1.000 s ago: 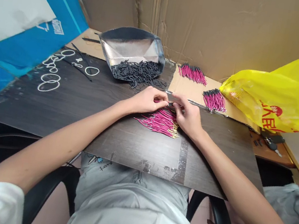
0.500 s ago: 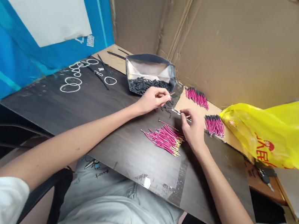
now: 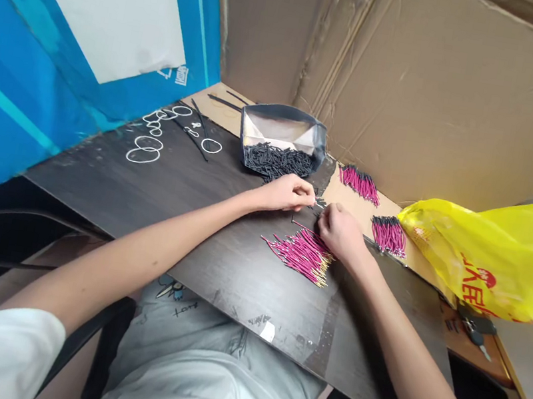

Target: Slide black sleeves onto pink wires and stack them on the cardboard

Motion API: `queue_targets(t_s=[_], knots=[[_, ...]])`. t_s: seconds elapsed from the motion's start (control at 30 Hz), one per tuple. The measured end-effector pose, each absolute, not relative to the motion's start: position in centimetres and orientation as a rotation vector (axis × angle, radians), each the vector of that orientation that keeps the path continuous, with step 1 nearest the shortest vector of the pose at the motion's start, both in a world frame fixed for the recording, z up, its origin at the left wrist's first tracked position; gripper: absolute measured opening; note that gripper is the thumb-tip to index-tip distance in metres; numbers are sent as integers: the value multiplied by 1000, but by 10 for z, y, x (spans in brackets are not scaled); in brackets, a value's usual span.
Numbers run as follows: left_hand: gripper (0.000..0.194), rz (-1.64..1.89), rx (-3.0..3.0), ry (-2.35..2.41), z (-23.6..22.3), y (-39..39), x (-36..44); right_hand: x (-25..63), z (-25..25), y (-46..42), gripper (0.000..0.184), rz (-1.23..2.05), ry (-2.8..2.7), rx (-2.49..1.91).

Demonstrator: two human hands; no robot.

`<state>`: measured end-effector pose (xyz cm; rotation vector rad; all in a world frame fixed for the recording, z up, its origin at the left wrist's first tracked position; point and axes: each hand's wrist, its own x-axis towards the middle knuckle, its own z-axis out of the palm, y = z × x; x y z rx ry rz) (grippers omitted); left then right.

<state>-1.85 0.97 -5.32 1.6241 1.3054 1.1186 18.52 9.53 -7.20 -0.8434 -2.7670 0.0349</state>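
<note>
My left hand [image 3: 290,193] is closed in a pinch in front of the open box, its fingertips around what looks like a short black tube, mostly hidden. Close to its right, my right hand [image 3: 340,230] is curled shut with a thin wire, whose pale tip points towards the left fingertips. Loose black tubes [image 3: 319,202] lie on the table behind the fingers. Just below the hands is a spread pile of magenta wires [image 3: 298,255] with gold-coloured ends to the right. The box [image 3: 286,116] holds many short black tubes [image 3: 277,159].
Two bundles of magenta wires with black ends, a farther one [image 3: 360,184] and a nearer one [image 3: 389,236], lie on cardboard at right. Beside them is a yellow plastic bag [image 3: 490,255]. White rings [image 3: 145,152] lie on the dark table [image 3: 170,201] at left. Cardboard walls [image 3: 439,99] stand behind.
My left hand has come down and right, away from the box's front edge. My right hand has turned and closed further, and the two hands are now nearly together. The view has shifted slightly.
</note>
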Motion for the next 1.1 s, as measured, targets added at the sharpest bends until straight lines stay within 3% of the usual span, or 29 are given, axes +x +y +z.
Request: queue_targets(t_s=[0.2,0.37,0.57,0.9,1.1], knots=[[20,881,1694,1184,-51,3,-11,232,-81,75,6,466,-2400,-687],[19,821,1708,1198,-49,5,-7,230,-85,68,3,641,-2314,-666],[18,852,1695,1251,-48,6,-9,235,-77,78,17,534,-2341,-569],[20,853,1679,1290,-52,8,-6,236,-83,88,13,435,-2604,-583],[20,832,1688,1326,-54,10,-4,225,-75,85,20,38,-2816,-540]])
